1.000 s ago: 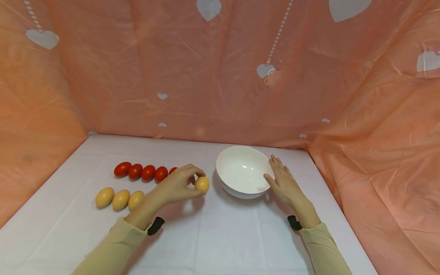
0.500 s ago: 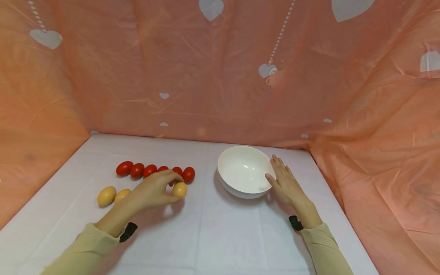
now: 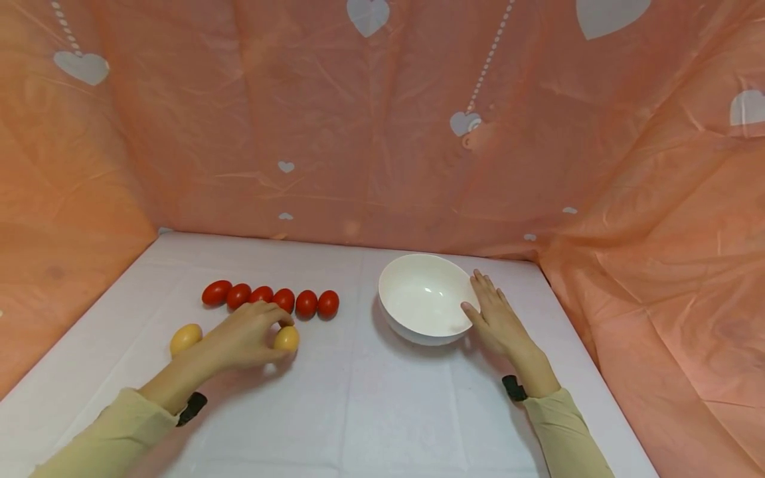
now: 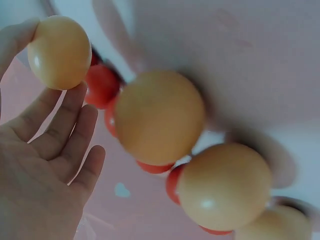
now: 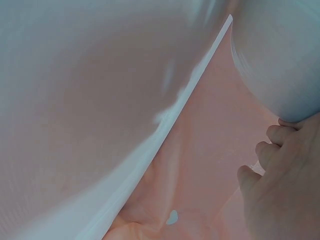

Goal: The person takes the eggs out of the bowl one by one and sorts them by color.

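Observation:
My left hand (image 3: 242,338) pinches a yellowish-brown egg (image 3: 287,339) between thumb and fingertips, low over the white cloth. The left wrist view shows the held egg (image 4: 61,52) at upper left, with three more eggs (image 4: 160,117) lying in a row beside the hand. In the head view one of these eggs (image 3: 186,340) shows left of my forearm; the arm hides the others. My right hand (image 3: 497,318) rests with straight fingers against the right side of a white bowl (image 3: 418,292). That bowl holds nothing that I can see.
Several small red tomatoes (image 3: 307,304) lie in a row behind my left hand. A white cloth (image 3: 382,411) covers the table. Orange-pink sheeting (image 3: 358,133) with pale hearts hangs at the back and both sides.
My left hand has moved left and slightly nearer with the egg, away from the bowl. More of the tomato row's right end shows. The right hand and the bowl have stayed put.

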The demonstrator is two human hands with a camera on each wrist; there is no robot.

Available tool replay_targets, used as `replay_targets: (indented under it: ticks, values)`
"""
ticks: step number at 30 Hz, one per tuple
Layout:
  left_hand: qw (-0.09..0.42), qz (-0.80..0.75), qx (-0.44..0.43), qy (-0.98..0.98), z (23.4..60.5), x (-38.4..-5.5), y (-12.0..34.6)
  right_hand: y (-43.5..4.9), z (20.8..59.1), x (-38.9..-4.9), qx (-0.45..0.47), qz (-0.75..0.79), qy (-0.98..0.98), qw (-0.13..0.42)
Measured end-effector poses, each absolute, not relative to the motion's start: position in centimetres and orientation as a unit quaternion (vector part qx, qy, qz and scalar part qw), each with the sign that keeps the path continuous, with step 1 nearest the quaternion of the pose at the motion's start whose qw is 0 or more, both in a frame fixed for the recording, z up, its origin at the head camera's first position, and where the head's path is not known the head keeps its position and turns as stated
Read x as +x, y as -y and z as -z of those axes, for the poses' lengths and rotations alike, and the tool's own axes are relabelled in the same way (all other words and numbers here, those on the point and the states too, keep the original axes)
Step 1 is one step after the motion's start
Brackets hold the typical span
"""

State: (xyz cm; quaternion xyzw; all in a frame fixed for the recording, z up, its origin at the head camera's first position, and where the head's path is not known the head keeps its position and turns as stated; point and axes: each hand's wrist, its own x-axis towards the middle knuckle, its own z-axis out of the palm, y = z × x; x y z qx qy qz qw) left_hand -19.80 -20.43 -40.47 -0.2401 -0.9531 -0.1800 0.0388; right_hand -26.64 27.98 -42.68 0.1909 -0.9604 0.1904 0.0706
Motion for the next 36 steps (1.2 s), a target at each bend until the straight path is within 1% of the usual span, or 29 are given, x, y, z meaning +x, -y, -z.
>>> replay_targets:
  ticks: [10, 29, 36]
  values:
    - [0.008, 0.181, -0.228, 0.957, 40.8, -19.7, 21.6, -27.9, 42.7, -26.5, 0.197, -0.202, 0.956, 0.078]
    - [-0.01, 0.187, -0.225, 0.956, 40.9, -19.6, 23.0, -28.0, 42.9, -26.6, 0.198, -0.197, 0.957, 0.078]
    - [-0.007, 0.19, -0.223, 0.956, 40.7, -19.6, 23.3, -28.0, 42.9, -26.6, 0.198, -0.199, 0.956, 0.082]
